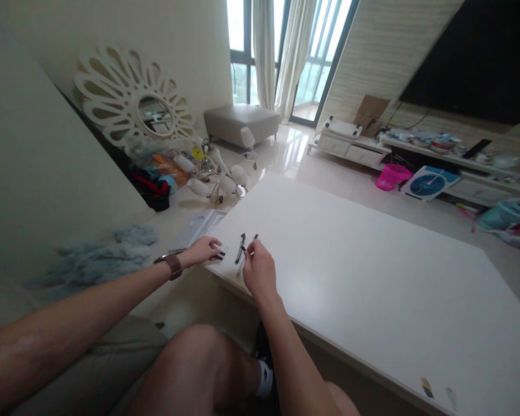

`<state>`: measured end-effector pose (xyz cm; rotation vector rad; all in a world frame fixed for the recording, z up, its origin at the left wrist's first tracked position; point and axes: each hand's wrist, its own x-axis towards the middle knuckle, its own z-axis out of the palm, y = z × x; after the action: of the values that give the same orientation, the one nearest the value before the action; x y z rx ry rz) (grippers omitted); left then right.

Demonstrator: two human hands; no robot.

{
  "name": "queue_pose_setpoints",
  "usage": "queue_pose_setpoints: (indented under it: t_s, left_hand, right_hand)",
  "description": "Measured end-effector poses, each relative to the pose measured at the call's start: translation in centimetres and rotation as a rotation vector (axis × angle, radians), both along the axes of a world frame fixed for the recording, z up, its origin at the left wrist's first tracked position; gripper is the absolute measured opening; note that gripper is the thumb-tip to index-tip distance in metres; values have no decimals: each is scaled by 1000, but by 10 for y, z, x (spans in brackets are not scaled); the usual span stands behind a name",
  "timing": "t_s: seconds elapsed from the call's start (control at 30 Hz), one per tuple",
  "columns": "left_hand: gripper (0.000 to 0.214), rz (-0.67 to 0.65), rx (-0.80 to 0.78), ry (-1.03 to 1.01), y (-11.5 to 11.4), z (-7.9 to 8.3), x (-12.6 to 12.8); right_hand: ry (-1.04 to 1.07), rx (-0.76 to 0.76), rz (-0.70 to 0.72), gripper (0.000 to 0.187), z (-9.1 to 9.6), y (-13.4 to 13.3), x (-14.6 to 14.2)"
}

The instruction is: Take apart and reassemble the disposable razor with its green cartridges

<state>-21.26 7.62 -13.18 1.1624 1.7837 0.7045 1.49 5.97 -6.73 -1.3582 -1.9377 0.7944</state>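
Note:
My left hand [203, 249], with a brown-strapped watch [173, 266] on its wrist, rests at the left end of the white table [329, 254]. Its fingers are curled at a small clear-and-black piece [221, 255], too small to name. To the right, my right hand [260, 270] is closed in a pinch above the table's near edge. A small dark tip shows at its fingertips; what it belongs to is unclear. Between the hands lies a thin dark pen-like piece [240, 249]. Another slender dark-ended stick [255, 237] shows just beyond my right fingers, partly hidden.
Two small flat items, one yellow-and-dark [427, 387], lie near the table's right front corner. Beyond the left end are a chandelier [225, 182] on the floor and crumpled grey-blue cloth [108, 254]. A pink basket [393, 177] and box fan [429, 183] stand along the far wall.

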Motion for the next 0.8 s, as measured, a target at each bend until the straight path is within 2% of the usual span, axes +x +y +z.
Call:
queue_pose_setpoints:
  t_s: [0.17, 0.27, 0.47, 0.63, 0.8]
  left_hand:
    - [41, 113, -3, 60, -2, -22, -12]
    - [45, 124, 14, 142, -1, -30, -18]
    - [49, 68, 118, 421, 6, -26, -18]
    - [35, -27, 122, 535, 4, -20, 21]
    - [34, -94, 82, 603, 28, -23, 69]
  right_hand:
    - [-23, -12, -12, 9, 5, 2, 6]
    - [-39, -4, -12, 9, 9, 2, 12]
    - [-68, 17, -33, 10, 15, 3, 27]
    - [-6, 4, -60, 11, 21, 8, 44]
    - [59, 21, -97, 12, 21, 11, 53]
